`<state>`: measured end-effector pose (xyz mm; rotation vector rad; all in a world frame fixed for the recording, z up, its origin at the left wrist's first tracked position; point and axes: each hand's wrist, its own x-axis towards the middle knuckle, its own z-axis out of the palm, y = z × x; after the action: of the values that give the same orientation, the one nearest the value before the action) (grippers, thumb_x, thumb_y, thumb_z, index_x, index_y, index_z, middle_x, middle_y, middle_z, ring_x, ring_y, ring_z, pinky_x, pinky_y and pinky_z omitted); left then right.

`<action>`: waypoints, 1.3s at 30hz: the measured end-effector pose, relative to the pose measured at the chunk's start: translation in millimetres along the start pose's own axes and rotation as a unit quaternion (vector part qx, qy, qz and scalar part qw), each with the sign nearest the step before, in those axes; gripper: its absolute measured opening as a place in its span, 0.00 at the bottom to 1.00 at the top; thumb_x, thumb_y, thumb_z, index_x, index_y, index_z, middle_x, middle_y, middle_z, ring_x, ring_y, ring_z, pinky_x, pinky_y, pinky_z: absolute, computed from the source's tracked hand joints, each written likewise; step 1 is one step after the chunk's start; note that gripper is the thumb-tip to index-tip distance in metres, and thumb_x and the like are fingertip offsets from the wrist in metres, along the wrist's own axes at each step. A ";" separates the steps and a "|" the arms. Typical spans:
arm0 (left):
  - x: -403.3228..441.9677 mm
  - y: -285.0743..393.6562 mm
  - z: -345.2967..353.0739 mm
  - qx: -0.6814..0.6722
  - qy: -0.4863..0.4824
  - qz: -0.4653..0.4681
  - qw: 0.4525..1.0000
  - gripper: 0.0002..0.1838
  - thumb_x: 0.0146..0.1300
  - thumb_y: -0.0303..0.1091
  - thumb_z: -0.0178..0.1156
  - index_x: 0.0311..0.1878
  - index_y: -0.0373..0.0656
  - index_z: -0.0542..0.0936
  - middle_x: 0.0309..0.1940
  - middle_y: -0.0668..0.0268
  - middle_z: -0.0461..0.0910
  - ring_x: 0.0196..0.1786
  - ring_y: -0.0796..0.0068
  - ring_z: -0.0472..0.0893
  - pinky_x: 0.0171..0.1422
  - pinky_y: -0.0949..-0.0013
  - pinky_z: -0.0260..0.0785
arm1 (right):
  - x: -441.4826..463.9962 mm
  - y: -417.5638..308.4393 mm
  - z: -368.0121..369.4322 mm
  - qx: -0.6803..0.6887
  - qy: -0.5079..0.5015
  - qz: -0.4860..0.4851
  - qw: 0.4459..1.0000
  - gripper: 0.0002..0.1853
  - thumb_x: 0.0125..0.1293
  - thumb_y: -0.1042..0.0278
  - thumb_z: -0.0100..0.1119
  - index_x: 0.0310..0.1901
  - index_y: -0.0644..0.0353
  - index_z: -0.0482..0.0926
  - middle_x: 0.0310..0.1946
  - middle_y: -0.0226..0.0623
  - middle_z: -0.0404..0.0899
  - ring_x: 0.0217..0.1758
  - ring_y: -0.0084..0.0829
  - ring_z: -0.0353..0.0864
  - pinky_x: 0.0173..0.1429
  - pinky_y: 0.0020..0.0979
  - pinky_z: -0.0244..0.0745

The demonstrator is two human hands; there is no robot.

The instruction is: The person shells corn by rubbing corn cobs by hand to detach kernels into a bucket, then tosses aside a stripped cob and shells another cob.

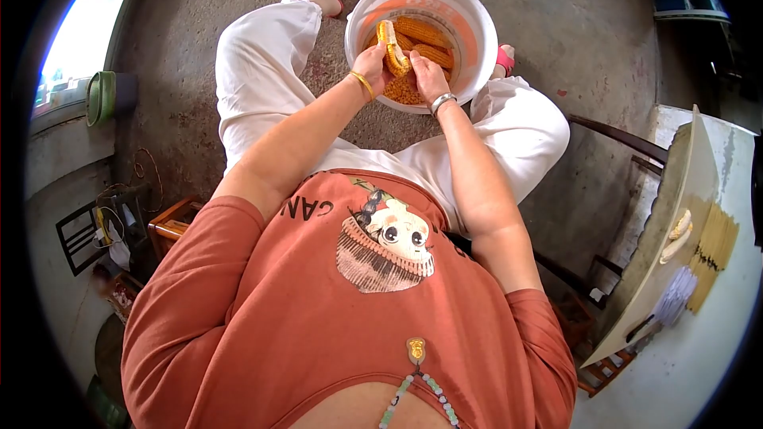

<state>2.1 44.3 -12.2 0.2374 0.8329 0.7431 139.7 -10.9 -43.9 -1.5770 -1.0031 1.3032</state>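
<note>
A yellow corn cob (389,37), with a pale strip where kernels are gone, is held tilted over a white bucket (478,40). My left hand (372,67) wraps round the cob from the left, fingers closed, a yellow bracelet on its wrist. From the right, my right hand (429,77) is closed against the cob's lower end, its thumb side at the kernels; a silver bracelet circles that wrist. Several whole corn cobs (423,32) lie inside the bucket behind my hands. Loose kernels (403,90) cover the near part of the bucket's bottom.
The bucket stands on the concrete floor (556,24) between my knees. At right is a table (723,349) with a board and bundled sticks on it. A dark wooden chair rail (616,137) lies by my right knee. A green container (100,99) is at left.
</note>
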 end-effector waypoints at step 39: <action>0.2 -6.5 3.1 0.105 -0.014 -0.002 0.994 0.17 0.73 0.41 0.42 0.51 0.37 0.70 0.44 0.60 0.77 0.48 0.68 0.78 0.56 0.62 0.70 | -6.0 -11.0 -4.5 0.083 -0.053 0.113 0.989 0.26 0.67 0.45 0.51 0.43 0.66 0.80 0.33 0.33 0.79 0.35 0.22 0.77 0.38 0.25 0.72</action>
<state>7.7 40.0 -13.3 0.4338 0.8853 0.6475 142.5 -13.4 -31.1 -1.5391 -0.7732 1.5972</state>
